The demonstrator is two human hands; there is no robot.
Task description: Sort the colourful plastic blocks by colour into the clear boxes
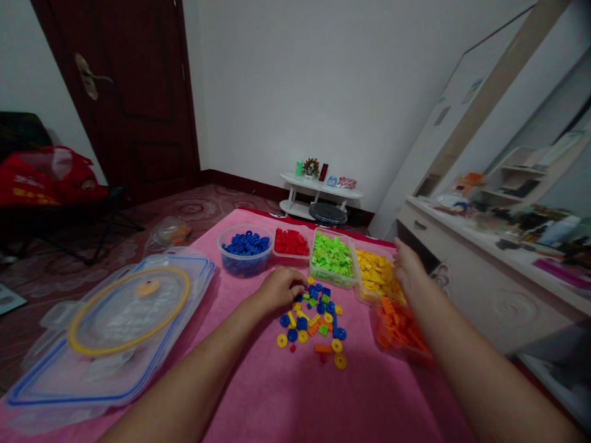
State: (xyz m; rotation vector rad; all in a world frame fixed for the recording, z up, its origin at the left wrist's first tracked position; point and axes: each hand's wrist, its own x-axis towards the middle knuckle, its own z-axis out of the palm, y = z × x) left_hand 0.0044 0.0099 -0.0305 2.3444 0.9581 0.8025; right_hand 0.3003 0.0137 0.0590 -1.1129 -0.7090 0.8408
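Note:
My left hand [282, 288] is at the upper left edge of a loose pile of small plastic building pieces [314, 320] on the pink cloth. Its fingers curl down and close at the pieces; whatever they grip is too small to make out. My right hand [407, 263] is at the right rim of the clear container of yellow pieces [376, 274]. The fingers there are mostly hidden and blurred, so their hold cannot be told. Blue, yellow, green, orange and red pieces mix in the pile, several of them round with a hole.
Along the far side stand a round tub of blue pieces [246, 245], a box of red pieces [292, 242] and one of green pieces [332, 255]. An orange-piece container [401, 329] sits under my right forearm. Stacked clear lids [115, 326] lie left. A dresser [480, 264] stands right.

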